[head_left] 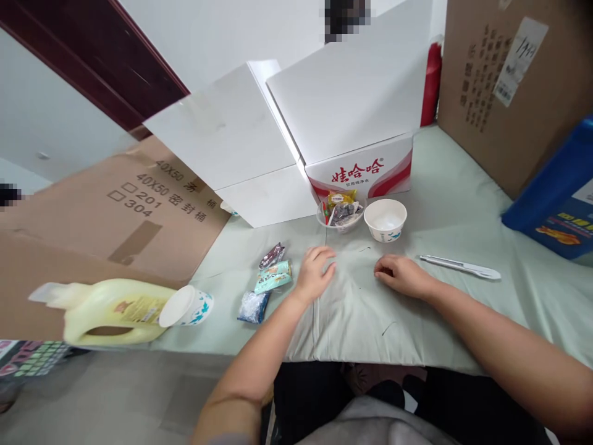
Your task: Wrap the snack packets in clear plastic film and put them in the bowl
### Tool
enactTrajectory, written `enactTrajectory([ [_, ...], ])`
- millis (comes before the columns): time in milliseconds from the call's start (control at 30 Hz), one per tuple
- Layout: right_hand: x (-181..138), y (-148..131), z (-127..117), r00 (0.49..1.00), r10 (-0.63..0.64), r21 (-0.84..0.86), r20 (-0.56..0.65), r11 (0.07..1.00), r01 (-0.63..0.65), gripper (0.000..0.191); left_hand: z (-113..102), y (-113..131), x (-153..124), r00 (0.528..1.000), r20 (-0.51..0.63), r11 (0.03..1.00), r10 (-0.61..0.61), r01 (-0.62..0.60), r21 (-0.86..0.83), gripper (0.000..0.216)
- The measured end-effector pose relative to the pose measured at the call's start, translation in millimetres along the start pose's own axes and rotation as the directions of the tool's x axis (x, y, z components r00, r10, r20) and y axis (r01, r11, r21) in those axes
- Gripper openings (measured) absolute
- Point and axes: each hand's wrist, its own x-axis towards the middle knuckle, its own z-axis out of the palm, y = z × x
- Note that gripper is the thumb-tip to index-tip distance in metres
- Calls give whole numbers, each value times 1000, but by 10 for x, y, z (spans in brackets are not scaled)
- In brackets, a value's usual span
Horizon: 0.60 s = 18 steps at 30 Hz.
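My left hand (315, 272) rests on the pale green tablecloth (352, 327), thumb apart from the fingers and nothing in it. Just left of it lie several small packets: a dark red one (272, 255), a light green one (273, 277) and a blue-and-white one (253, 306). With fingers curled in, my right hand (402, 275) lies on the cloth; no object shows in it. Beyond the hands stand a clear plastic bowl (340, 224) of wrapped snacks and a white paper bowl (385, 220). A white utility knife (461, 267) lies right of my right hand.
White boxes (361, 93) stand at the back. Brown cartons flank the table, left (152, 210) and right (500, 80). A yellow jug (115, 303) lies beside a tipped paper cup (197, 307). A blue container (556, 204) and a red bottle (431, 83) stand right.
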Motion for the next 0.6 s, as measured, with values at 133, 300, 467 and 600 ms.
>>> enactTrajectory([
  [133,-43,-98,-60,999,-15,-101,35,995,18,15,-491,-510,-590,965,-25,927,-262,259,271,21],
  [300,-68,-117,-124,1000,-10,-201,-11,980,8,19,-829,-823,-849,845,116,753,-522,393,528,49],
  [467,-40,71,-277,994,91,-353,-56,930,-105,20,-798,-801,-740,846,170,778,-506,362,513,43],
  [600,-63,199,-478,970,218,-444,-106,862,-242,25,-750,-586,-511,878,77,857,-471,436,274,40],
])
